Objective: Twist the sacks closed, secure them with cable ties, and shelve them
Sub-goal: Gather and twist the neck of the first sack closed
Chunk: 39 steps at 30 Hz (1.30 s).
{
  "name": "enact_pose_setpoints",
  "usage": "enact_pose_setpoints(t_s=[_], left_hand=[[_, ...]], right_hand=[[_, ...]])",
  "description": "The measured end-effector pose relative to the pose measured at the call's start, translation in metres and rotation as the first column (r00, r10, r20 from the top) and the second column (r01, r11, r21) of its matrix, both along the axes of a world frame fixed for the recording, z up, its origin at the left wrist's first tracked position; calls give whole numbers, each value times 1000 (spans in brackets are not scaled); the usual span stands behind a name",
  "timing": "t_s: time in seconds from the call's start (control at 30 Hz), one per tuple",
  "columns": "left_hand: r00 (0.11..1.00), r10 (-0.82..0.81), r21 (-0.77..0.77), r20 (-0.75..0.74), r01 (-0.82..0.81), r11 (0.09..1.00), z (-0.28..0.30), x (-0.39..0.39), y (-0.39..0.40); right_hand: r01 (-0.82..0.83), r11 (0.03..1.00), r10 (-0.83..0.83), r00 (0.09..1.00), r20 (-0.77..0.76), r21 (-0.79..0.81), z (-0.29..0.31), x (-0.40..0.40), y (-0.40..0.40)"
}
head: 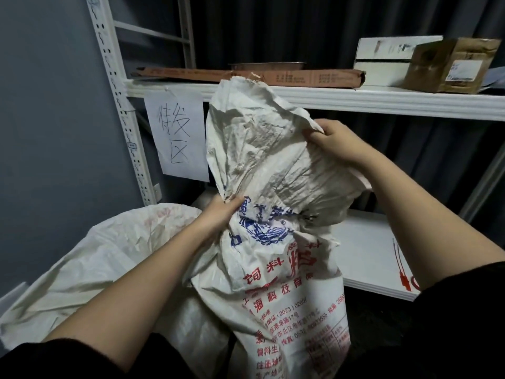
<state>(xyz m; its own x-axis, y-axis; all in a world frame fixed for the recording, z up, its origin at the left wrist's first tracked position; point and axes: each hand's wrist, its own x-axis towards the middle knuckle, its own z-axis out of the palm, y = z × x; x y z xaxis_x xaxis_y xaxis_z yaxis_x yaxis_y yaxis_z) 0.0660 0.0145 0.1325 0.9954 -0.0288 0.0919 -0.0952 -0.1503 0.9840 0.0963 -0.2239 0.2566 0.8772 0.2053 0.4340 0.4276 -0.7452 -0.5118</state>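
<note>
Sack [273, 242] is stood upright at frame centre, in front of the shelving, so that its loose top can be worked. Its neck is gripped by the left hand [218, 212], fingers curled round the gathered cloth just above the blue print; this looks meant to pinch the throat so the contents stay down. The crumpled open top is held by the right hand [332, 140] at about 2 o'clock from the left, thumb and fingers closed on the edge of the cloth, lifted high, probably to take up slack before twisting. The top is not yet twisted tight; the mouth is seen spread and rumpled.

A second sack [109, 255] is lying slumped at 9 o'clock of the first, its closure not visible. Red cable ties [401, 272] are laid on the lower shelf [369, 255] at 3 o'clock, within reach of the right hand, presumably ready for tying. A paper sign [177, 138] is hung from the upper shelf [355, 101] at 11 o'clock; flat and boxed cartons [451, 64] are stored above.

Judged stage: gathering, before twist and tie.
</note>
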Motion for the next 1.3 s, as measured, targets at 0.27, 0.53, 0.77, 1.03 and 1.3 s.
enact_pose_setpoints(t_s=[0.27,0.53,0.77,1.03,1.3], left_hand=[[978,-188,210,-87,203,956,-14,-20,-24],[1000,-16,289,-25,22,957,-13,-12,-25],[986,151,-48,-74,-155,987,-15,12,-6],[990,24,-326,-139,-69,943,9,-3,-4],[990,-138,159,23,132,978,6,-3,-11]], right_hand=[[21,999,-11,976,216,-45,4,-10,46],[-251,889,219,967,127,384,34,-26,66],[-233,972,232,967,-102,2,37,-33,38],[-72,950,-58,915,-400,-303,36,-25,-2],[115,984,-105,991,79,-133,14,-6,4]])
